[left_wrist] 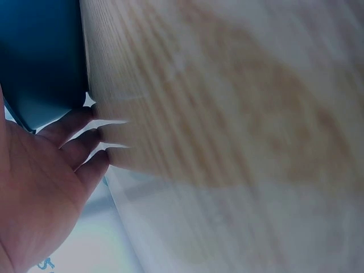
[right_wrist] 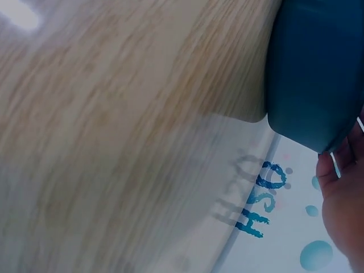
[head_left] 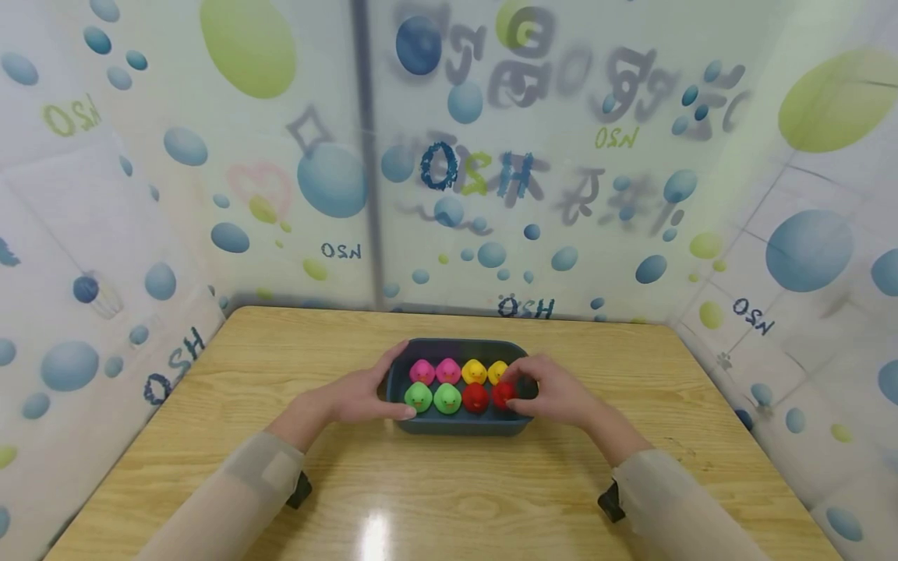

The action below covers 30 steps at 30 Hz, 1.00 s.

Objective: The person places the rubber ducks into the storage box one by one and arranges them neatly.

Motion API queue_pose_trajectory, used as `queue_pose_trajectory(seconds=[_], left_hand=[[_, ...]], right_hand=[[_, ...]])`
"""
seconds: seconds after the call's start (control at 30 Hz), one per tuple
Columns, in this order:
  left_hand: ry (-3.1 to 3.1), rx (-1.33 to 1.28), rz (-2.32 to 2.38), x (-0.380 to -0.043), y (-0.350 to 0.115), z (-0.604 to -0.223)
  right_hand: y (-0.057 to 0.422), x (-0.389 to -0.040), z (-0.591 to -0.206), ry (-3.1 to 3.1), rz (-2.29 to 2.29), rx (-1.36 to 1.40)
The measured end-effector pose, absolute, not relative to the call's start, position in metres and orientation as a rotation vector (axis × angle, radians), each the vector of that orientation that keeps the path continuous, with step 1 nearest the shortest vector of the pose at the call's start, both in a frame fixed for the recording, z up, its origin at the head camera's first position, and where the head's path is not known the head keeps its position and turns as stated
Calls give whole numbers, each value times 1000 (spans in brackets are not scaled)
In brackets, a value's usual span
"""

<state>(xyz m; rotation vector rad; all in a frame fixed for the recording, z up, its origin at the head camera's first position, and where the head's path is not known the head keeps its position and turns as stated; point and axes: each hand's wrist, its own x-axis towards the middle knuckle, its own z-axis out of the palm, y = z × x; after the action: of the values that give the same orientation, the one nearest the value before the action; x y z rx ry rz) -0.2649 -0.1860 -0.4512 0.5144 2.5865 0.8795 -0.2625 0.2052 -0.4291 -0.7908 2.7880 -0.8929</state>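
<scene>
A dark blue plastic tray [head_left: 459, 427] stands on the table in the head view, with rubber ducks in two rows. At its back are two pink ducks [head_left: 422, 371] and two yellow ducks [head_left: 474, 372]; at its front, two green ducks [head_left: 418, 396] and two red ducks [head_left: 475, 397]. My left hand [head_left: 361, 395] holds the tray's left end, thumb over the front rim. Over the right end, my right hand [head_left: 554, 391] pinches the rightmost red duck [head_left: 502, 394], partly covering it and a yellow duck. Both wrist views show the tray's outer wall, not the ducks.
The wooden table [head_left: 337, 491] reaches back to a pale curtain [head_left: 435, 257] printed with bubbles and letters. More patterned sheeting hangs at both sides. A black strap piece [head_left: 612, 502] shows beneath the right sleeve, another [head_left: 299, 491] beneath the left.
</scene>
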Motion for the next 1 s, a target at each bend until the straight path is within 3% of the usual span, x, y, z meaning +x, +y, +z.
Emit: queue_pose_trajectory(seconds=[1.0], left_hand=[[2575, 510, 885, -263, -185, -449]], right_hand=[[182, -265, -422, 2804, -615, -624]])
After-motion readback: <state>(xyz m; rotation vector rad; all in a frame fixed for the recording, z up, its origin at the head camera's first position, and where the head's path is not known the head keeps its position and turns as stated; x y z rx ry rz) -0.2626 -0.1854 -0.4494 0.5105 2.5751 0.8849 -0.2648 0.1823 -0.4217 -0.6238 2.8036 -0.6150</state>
